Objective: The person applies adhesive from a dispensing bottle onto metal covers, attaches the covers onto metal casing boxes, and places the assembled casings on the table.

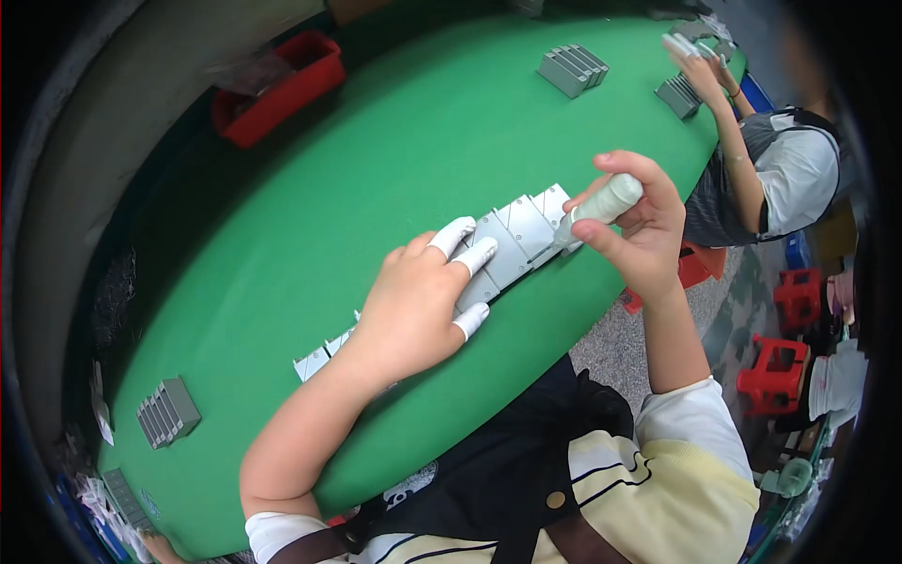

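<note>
A row of overlapping silver-grey metal pieces [508, 245] runs diagonally across the green table. My left hand [421, 296], with white covers on several fingertips, lies spread over the middle of this row and presses on it. Its lower-left end [312, 363] shows beyond my wrist. At the row's upper right, my right hand [641, 221] is closed round the whitish handle of a screwdriver-like tool [606, 201]. The tool's thin shaft points down-left at the metal pieces; whether its tip touches them I cannot tell.
Grey stacked parts stand on the green table [376, 160] at the top [573, 70] and lower left [168, 413]. A red bin [280, 92] is at the upper left. A co-worker [785, 174] handles parts at the upper right. Red stools [776, 372] stand beyond.
</note>
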The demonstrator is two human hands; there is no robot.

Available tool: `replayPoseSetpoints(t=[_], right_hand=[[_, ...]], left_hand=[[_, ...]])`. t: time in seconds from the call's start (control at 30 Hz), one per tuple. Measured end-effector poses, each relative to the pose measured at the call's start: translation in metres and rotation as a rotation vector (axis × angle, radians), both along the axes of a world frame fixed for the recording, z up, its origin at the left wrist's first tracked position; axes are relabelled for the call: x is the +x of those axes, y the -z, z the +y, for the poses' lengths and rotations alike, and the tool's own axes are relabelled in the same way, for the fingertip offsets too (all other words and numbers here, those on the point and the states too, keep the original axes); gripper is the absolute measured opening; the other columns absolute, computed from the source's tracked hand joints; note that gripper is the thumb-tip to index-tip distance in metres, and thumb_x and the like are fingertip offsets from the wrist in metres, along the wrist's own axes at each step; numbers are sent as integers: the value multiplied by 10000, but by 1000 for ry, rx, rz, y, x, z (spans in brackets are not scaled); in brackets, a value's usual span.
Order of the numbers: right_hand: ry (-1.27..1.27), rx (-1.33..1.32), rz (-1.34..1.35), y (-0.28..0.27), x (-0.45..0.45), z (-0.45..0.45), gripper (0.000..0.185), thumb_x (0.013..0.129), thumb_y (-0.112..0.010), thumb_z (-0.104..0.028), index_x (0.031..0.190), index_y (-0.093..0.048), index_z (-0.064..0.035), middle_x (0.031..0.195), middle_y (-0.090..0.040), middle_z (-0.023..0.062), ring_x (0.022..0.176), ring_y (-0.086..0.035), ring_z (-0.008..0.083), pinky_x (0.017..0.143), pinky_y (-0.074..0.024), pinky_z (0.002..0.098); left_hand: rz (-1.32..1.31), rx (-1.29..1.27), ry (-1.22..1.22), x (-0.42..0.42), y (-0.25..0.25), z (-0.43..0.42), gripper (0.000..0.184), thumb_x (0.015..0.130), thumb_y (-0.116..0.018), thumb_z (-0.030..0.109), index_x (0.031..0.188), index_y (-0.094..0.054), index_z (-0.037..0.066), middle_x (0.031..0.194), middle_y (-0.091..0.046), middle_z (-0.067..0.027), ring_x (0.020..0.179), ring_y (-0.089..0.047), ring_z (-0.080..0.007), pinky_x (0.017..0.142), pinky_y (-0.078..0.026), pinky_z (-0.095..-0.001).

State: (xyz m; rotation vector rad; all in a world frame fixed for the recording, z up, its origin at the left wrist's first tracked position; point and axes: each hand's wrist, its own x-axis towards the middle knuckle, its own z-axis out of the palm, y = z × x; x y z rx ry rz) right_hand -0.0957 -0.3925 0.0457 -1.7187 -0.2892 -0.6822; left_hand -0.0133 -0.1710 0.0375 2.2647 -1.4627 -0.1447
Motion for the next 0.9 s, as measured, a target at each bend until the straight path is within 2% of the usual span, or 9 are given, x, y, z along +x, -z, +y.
replayPoseSetpoints(t=[0.1, 0.33, 0.53, 0.63, 0.73, 0.83, 0.9], right_hand=[[-16, -6, 31, 1, 1, 1, 491, 705, -732, 30, 1143, -514, -4, 939, -583, 68, 807, -633, 138, 712, -543, 259], [-26, -82, 30, -6, 3, 8, 445, 696, -745, 11, 1098, -554, -6, 919, -601, 54, 801, -630, 119, 702, -538, 250], [-40, -282, -27, -12, 3, 9, 431, 688, -750, -6, 1080, -573, 4, 958, -618, 67, 790, -628, 114, 684, -535, 240], [-29, -228, 66, -20, 6, 15, 417, 699, -736, -4, 1085, -578, -5, 966, -621, 71, 784, -629, 118, 693, -534, 240], [-92, -158, 168, -28, 9, 16, 394, 707, -718, 12, 1078, -586, -14, 972, -624, 70, 799, -629, 123, 709, -536, 250], [-286, -292, 226, -40, 12, 13, 435, 671, -733, 43, 1075, -575, 5, 1022, -594, 105, 856, -638, 183, 668, -534, 265], [-281, -276, 212, -38, 14, 13, 423, 664, -744, 28, 1054, -582, 7, 982, -608, 102, 848, -637, 175, 675, -528, 259]], left_hand=[[24, 51, -10, 1, -2, -2, 555, 696, -669, 143, 1230, -522, 112, 1295, -447, -173, 1053, -500, -332, 942, -377, -412], [24, -3, -5, 2, 2, -1, 553, 692, -670, 149, 1223, -523, 109, 1280, -453, -170, 1040, -503, -329, 938, -379, -414], [36, -6, -5, 2, 4, -1, 554, 693, -671, 155, 1224, -520, 106, 1281, -451, -173, 1043, -501, -331, 936, -380, -415], [27, -3, -2, 2, 3, 0, 560, 693, -671, 156, 1229, -516, 105, 1281, -450, -174, 1042, -501, -333, 934, -381, -415], [30, -4, 6, 2, 2, -1, 541, 698, -664, 167, 1215, -528, 81, 1271, -458, -187, 1042, -504, -335, 927, -386, -412], [35, -23, 16, 3, 1, -1, 504, 710, -651, 189, 1180, -558, 35, 1248, -478, -212, 1039, -512, -336, 914, -395, -405], [46, -17, 15, 3, 1, -1, 504, 709, -651, 190, 1179, -559, 35, 1248, -477, -210, 1033, -514, -335, 911, -398, -404]])
